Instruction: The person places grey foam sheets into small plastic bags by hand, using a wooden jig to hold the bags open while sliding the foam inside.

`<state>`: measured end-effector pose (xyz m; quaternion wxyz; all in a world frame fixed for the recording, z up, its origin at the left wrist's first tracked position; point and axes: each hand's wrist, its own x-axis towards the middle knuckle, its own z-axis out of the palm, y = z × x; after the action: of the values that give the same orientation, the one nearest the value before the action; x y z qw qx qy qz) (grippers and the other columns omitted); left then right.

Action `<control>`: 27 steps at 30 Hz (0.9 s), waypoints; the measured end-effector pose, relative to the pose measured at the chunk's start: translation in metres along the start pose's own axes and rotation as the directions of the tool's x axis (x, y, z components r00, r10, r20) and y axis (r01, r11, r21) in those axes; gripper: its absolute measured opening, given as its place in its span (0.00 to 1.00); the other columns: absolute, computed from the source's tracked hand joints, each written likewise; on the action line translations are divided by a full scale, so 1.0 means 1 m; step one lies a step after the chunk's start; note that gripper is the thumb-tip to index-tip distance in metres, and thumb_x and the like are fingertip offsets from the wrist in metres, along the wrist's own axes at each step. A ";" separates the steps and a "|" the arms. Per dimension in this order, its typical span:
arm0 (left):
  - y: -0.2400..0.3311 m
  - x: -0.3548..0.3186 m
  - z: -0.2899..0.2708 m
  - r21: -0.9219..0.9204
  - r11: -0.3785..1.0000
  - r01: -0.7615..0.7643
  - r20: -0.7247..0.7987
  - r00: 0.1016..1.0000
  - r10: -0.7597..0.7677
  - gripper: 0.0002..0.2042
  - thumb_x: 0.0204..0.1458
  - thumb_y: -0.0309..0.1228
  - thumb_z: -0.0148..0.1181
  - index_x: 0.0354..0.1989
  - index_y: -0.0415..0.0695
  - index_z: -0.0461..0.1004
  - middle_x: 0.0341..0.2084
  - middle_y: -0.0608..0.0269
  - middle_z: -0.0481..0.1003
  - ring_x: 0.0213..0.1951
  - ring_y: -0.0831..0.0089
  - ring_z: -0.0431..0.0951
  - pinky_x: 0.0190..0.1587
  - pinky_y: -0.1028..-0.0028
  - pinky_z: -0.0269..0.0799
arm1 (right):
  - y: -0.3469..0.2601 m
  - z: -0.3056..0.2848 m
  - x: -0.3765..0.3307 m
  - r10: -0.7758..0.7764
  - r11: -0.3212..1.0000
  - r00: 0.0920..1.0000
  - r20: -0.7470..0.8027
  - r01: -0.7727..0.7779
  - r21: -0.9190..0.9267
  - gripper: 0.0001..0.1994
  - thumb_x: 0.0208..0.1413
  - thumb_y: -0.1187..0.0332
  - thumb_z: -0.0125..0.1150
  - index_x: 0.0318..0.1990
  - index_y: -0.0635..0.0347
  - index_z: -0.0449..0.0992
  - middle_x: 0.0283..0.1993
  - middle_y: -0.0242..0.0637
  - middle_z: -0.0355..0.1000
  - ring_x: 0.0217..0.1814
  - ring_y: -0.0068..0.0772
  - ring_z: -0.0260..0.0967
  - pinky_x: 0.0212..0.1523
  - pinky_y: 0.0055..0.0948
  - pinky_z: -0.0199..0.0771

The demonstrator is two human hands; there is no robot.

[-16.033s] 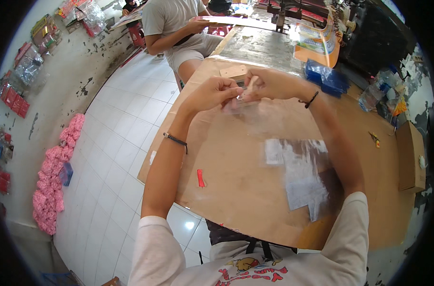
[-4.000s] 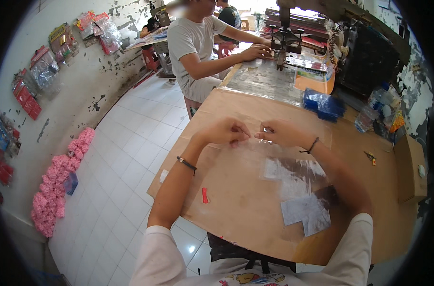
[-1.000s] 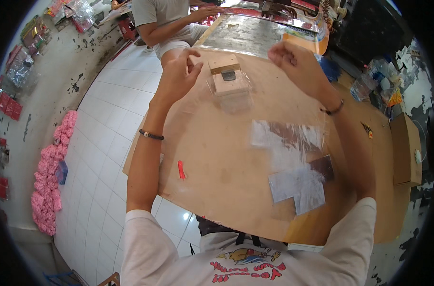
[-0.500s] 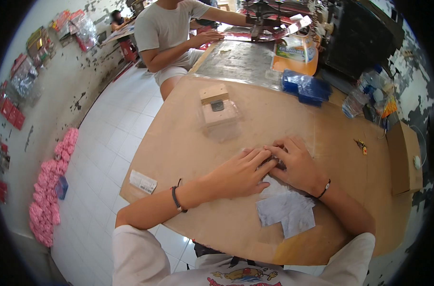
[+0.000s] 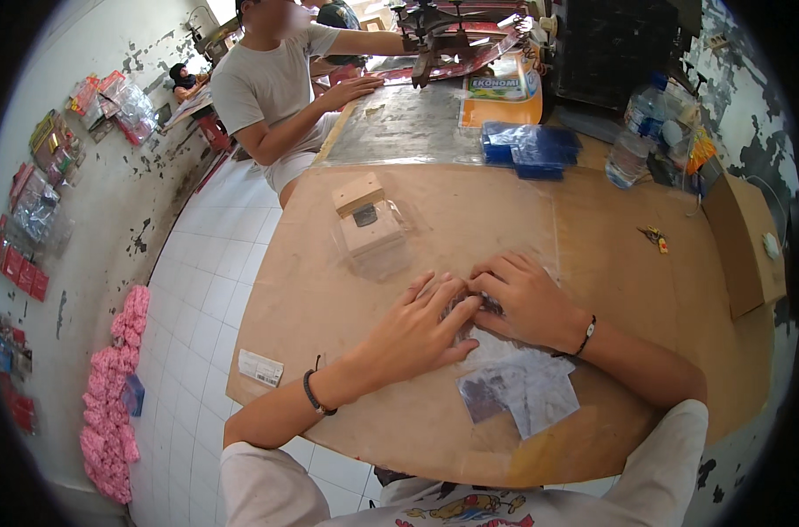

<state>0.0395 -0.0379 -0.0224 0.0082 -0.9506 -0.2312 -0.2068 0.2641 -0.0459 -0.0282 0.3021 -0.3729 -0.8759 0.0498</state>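
My left hand and my right hand meet over the middle of the brown-covered table. Their bent fingertips press together on something small, partly dark and shiny, mostly hidden under the fingers. The left thumb sticks out apart from its fingers, while the right fingers curl down. Just below my hands lie overlapping greyish, see-through plastic pieces, running up beneath my fingers. Beyond the left hand sits a pale wooden block jig with a dark inset, resting on clear plastic film.
A white label lies at the left edge. Farther off are blue plastic sheets, a water bottle, a small yellow-and-black item and a cardboard piece. A person in white works at a metal press. Pink bundles stand on the floor.
The view has shifted, so the table and everything on it sit slightly differently. My hands stay together over the same spot, with the left fingers a little more spread.
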 end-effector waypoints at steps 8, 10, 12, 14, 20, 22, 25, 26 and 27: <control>-0.002 -0.001 -0.001 -0.029 1.000 -0.012 -0.057 0.998 0.010 0.20 0.51 0.42 0.66 0.48 0.45 0.75 0.53 0.55 0.70 0.49 0.60 0.76 0.51 0.65 0.74 | 0.001 0.004 0.001 -0.004 0.999 1.000 -0.014 0.004 0.035 0.19 0.44 0.66 0.72 0.44 0.60 0.76 0.46 0.40 0.72 0.50 0.45 0.69 0.53 0.39 0.68; 0.000 -0.001 -0.005 -0.073 0.997 0.012 -0.053 0.998 -0.016 0.18 0.51 0.39 0.67 0.48 0.44 0.76 0.52 0.55 0.70 0.47 0.60 0.77 0.48 0.65 0.75 | -0.001 0.003 0.003 0.012 0.999 1.000 -0.018 -0.011 0.044 0.19 0.44 0.67 0.72 0.44 0.60 0.76 0.46 0.41 0.72 0.50 0.46 0.69 0.53 0.39 0.69; -0.001 -0.002 -0.005 -0.120 0.993 0.021 -0.055 0.998 -0.028 0.18 0.52 0.36 0.66 0.50 0.45 0.75 0.51 0.54 0.70 0.45 0.60 0.77 0.46 0.65 0.75 | -0.003 0.002 0.003 0.022 0.999 1.000 -0.015 -0.022 0.036 0.18 0.45 0.68 0.72 0.44 0.60 0.76 0.46 0.42 0.72 0.49 0.46 0.69 0.52 0.40 0.69; -0.005 -0.002 -0.003 -0.164 0.986 0.016 -0.062 0.998 -0.027 0.19 0.53 0.33 0.66 0.53 0.45 0.74 0.49 0.53 0.70 0.44 0.59 0.77 0.45 0.64 0.75 | -0.001 0.003 0.001 0.037 0.998 0.999 0.016 -0.038 0.049 0.16 0.46 0.69 0.71 0.43 0.60 0.76 0.46 0.43 0.72 0.49 0.47 0.69 0.51 0.41 0.69; -0.005 -0.003 -0.006 -0.412 0.909 0.070 -0.012 0.997 -0.082 0.26 0.56 0.35 0.64 0.61 0.41 0.64 0.49 0.47 0.69 0.48 0.49 0.75 0.50 0.59 0.73 | 0.001 0.002 0.004 -0.012 0.998 1.000 0.001 0.012 0.056 0.09 0.53 0.71 0.65 0.41 0.59 0.76 0.43 0.40 0.73 0.47 0.43 0.68 0.49 0.39 0.67; -0.004 -0.002 -0.012 -0.467 0.880 0.084 -0.003 0.995 -0.097 0.31 0.55 0.37 0.65 0.64 0.40 0.59 0.48 0.46 0.70 0.47 0.48 0.75 0.49 0.59 0.73 | 0.000 0.002 0.005 -0.033 0.997 0.999 -0.009 0.034 0.067 0.07 0.55 0.71 0.64 0.40 0.59 0.75 0.41 0.39 0.73 0.47 0.42 0.69 0.49 0.39 0.67; -0.005 -0.004 -0.015 -0.538 0.828 0.155 0.062 0.987 -0.145 0.36 0.54 0.40 0.66 0.67 0.39 0.55 0.47 0.45 0.70 0.47 0.47 0.76 0.49 0.59 0.73 | -0.001 0.001 0.005 -0.035 0.992 0.999 -0.036 0.039 0.122 0.06 0.56 0.72 0.63 0.40 0.60 0.75 0.38 0.38 0.75 0.44 0.42 0.70 0.48 0.39 0.67; -0.006 -0.005 -0.014 -0.560 0.807 0.187 0.090 0.982 -0.165 0.38 0.54 0.41 0.66 0.68 0.39 0.54 0.46 0.44 0.71 0.46 0.47 0.76 0.48 0.59 0.73 | 0.000 0.000 0.003 -0.018 0.987 0.999 -0.046 0.025 0.156 0.06 0.56 0.72 0.62 0.40 0.60 0.75 0.37 0.38 0.75 0.43 0.43 0.70 0.48 0.39 0.67; -0.007 -0.005 -0.014 -0.580 0.792 0.192 0.100 0.981 -0.165 0.38 0.55 0.42 0.66 0.68 0.39 0.53 0.46 0.44 0.71 0.46 0.48 0.76 0.48 0.59 0.73 | 0.000 0.000 0.002 0.000 0.982 0.998 -0.055 0.010 0.191 0.06 0.56 0.73 0.62 0.41 0.60 0.75 0.36 0.38 0.75 0.41 0.43 0.71 0.47 0.39 0.67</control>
<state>0.0268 -0.0359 -0.0122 -0.3101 -0.8849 -0.2450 -0.2466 0.2633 -0.0443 -0.0272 0.3604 -0.3412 -0.8595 0.1224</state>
